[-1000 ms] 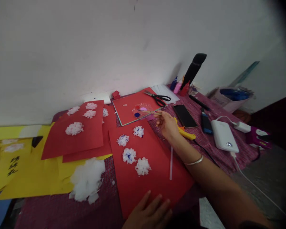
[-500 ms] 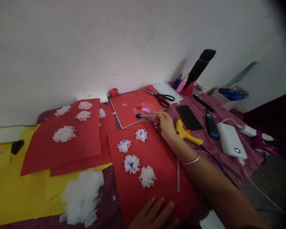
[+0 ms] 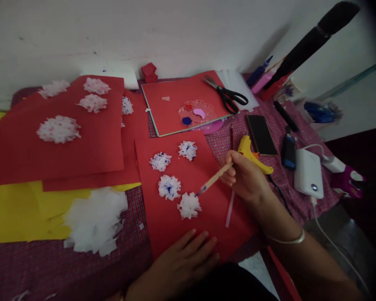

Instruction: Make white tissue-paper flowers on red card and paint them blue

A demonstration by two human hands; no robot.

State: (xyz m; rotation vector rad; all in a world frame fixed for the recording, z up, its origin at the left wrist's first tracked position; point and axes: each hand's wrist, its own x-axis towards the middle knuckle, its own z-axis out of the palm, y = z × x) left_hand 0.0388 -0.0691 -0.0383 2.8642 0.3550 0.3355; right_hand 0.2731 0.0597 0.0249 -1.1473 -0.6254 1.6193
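My right hand (image 3: pixel 244 173) grips a wooden stick (image 3: pixel 217 177) whose blue-stained tip is at the upper right edge of a white tissue flower (image 3: pixel 189 205). That flower lies on a red sheet (image 3: pixel 153 225) with three others, which carry blue specks. My left hand (image 3: pixel 183 261) rests on the sheet's lower part, fingers spread and holding nothing. Behind the sheet, a clear palette (image 3: pixel 208 109) with red, pink and blue paint sits on a red board (image 3: pixel 172 115).
Black scissors (image 3: pixel 227 96) lie on the red board. To the right are a yellow glue gun (image 3: pixel 246 146), a phone (image 3: pixel 261 134) and a white power bank (image 3: pixel 308 173). More red sheets with flowers (image 3: pixel 94 154) and a white tissue pile (image 3: pixel 95 221) lie left.
My right hand has brought the stick from the palette's blue paint down to the plain white flower. The camera view has shifted, and my left hand still lies on the sheet.
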